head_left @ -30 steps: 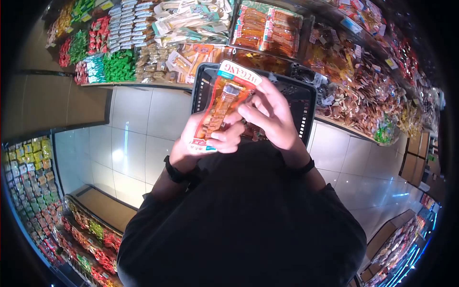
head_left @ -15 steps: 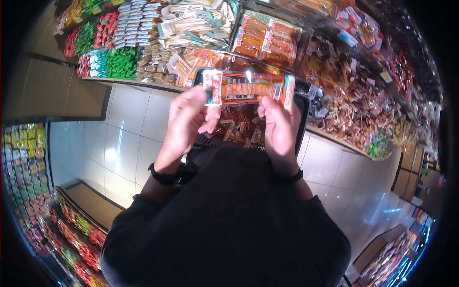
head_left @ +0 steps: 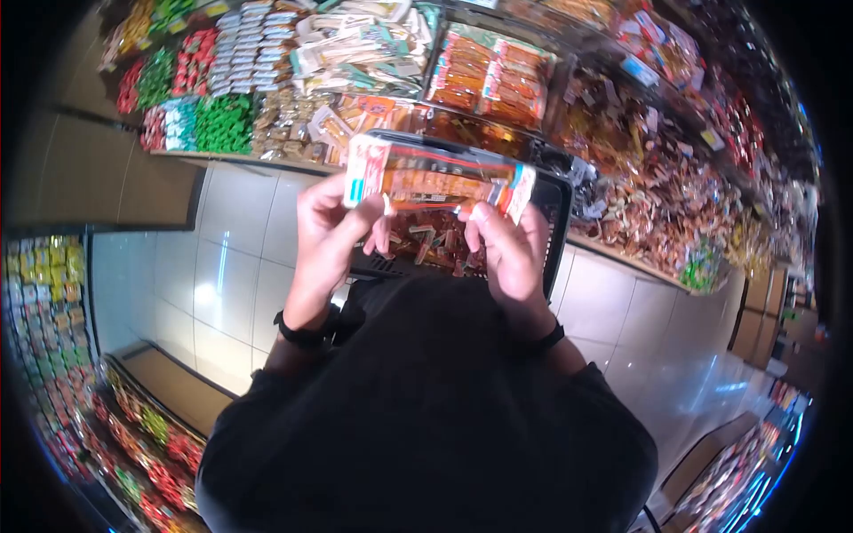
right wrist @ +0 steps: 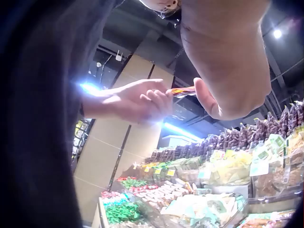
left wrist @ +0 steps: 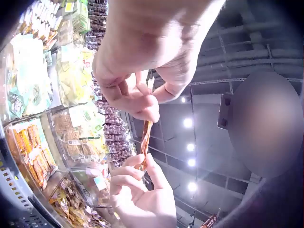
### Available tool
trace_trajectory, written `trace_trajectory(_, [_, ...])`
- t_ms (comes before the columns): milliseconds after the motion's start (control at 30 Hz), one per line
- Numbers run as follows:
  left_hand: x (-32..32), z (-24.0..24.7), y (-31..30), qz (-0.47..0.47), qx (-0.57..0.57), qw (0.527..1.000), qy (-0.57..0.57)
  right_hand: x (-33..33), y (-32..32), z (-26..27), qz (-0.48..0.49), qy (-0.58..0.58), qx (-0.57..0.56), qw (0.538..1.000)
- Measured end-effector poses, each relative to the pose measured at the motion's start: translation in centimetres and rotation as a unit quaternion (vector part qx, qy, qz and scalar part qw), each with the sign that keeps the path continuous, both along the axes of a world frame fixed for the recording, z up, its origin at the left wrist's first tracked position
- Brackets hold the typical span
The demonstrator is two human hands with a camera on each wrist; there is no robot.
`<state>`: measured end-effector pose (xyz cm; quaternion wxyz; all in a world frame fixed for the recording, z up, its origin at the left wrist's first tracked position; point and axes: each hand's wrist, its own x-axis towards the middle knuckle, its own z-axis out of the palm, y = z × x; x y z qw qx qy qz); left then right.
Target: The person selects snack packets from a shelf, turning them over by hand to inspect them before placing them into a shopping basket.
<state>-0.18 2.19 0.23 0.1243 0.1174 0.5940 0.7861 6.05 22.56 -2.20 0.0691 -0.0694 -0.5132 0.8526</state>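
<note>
I hold a long orange snack packet [head_left: 434, 183] level between both hands, over a black shopping basket [head_left: 558, 206]. My left hand [head_left: 366, 210] pinches its white and red left end. My right hand [head_left: 487, 217] pinches the right end from below. In the left wrist view the packet [left wrist: 144, 138] shows edge-on, with my left hand [left wrist: 145, 102] above it and my right hand [left wrist: 135, 183] below. From the right wrist, the packet [right wrist: 182, 91] spans the gap between my left hand [right wrist: 156, 97] and my right hand [right wrist: 202, 95].
Shelves of bagged snacks [head_left: 498, 71] run across the top and right, just behind the basket. Packets lie inside the basket [head_left: 435, 240]. A pale tiled aisle floor [head_left: 240, 258] lies to the left, with another stocked shelf [head_left: 53, 338] at the far left.
One second ago the packet stood nearly upright in my left hand. It has been turned to lie level, and each hand now holds one end; it has shifted slightly left.
</note>
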Motion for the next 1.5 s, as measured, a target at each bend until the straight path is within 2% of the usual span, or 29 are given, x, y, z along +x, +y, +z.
trace_trajectory(100, [0.5,-1.2,-0.7,-0.105,-0.004,0.994,0.026,-0.7,0.7,1.6,-0.041,0.006,-0.03,0.999])
trace_trajectory(133, [1.1,-0.3,-0.3,-0.115,-0.018,0.993,-0.021,-0.9,0.8,1.8,-0.051,0.014,-0.027,0.998])
trace_trajectory(167, [0.7,-0.2,-0.7,-0.191,-0.037,0.981,-0.009,-1.0,0.8,2.1,-0.06,0.022,-0.026,0.998])
trace_trajectory(233, [0.2,-0.7,-0.6,-0.28,-0.052,0.957,0.048,-1.0,1.0,2.8,-0.059,0.023,-0.026,0.998])
trace_trajectory(300, [0.4,-0.2,0.0,-0.299,-0.03,0.952,0.056,-1.0,1.0,3.3,-0.051,0.024,-0.028,0.998])
trace_trajectory(367, [0.4,0.6,0.2,-0.324,-0.057,0.943,0.048,-1.0,1.0,3.6,-0.017,0.024,-0.018,0.999])
trace_trajectory(567, [0.4,0.4,0.1,-0.323,-0.084,0.94,0.072,-1.1,1.0,3.5,-0.032,0.038,0.0,0.999])
trace_trajectory(633, [0.7,0.7,0.3,-0.255,-0.079,0.964,0.001,-1.3,0.9,3.7,-0.071,0.044,0.008,0.996])
trace_trajectory(667, [0.9,1.0,-0.2,-0.229,-0.062,0.971,-0.009,-1.3,1.1,3.2,-0.057,0.048,0.015,0.997])
trace_trajectory(833, [0.7,1.5,0.0,-0.202,-0.004,0.979,-0.02,-1.1,1.2,3.0,-0.065,0.037,-0.015,0.997])
trace_trajectory(967, [0.2,0.5,-0.3,-0.216,-0.006,0.976,0.039,-0.9,1.1,2.2,-0.062,0.048,-0.03,0.996])
trace_trajectory(1000, [-0.1,0.1,-0.3,-0.188,-0.01,0.982,0.005,-0.5,1.0,2.0,-0.082,0.069,0.047,0.993])
trace_trajectory(1033, [-0.5,-0.2,-0.2,-0.161,-0.014,0.986,-0.029,-0.1,1.0,2.1,-0.102,0.092,0.124,0.983])
trace_trajectory(1067, [-0.7,-0.5,0.2,-0.116,0.006,0.992,-0.051,0.6,1.6,2.9,-0.092,0.161,0.373,0.909])
trace_trajectory(1100, [-0.7,0.3,0.3,-0.104,0.011,0.993,-0.054,-0.7,2.7,2.6,-0.073,0.401,0.432,0.804])
trace_trajectory(1167, [-0.5,0.4,1.9,-0.005,0.053,0.994,-0.091,-0.4,2.3,2.3,-0.008,0.456,0.468,0.757])
trace_trajectory(1200, [-0.7,0.8,1.7,0.004,0.057,0.994,-0.088,-0.4,2.0,1.9,-0.003,0.463,0.504,0.729])
trace_trajectory(1233, [-0.7,1.1,1.3,-0.06,0.105,0.984,-0.132,-0.2,1.7,1.5,0.003,0.469,0.537,0.701])
trace_trajectory(1267, [-0.6,1.3,0.9,-0.126,0.152,0.965,-0.174,0.0,1.3,1.3,-0.007,0.464,0.544,0.699])
trace_trajectory(1433, [-0.6,1.7,1.0,-0.144,0.171,0.968,-0.111,0.1,1.1,0.9,-0.019,0.461,0.561,0.688])
trace_trajectory(1500, [-0.6,1.5,1.1,-0.111,0.027,0.992,-0.046,0.1,1.1,0.7,-0.026,0.463,0.552,0.692])
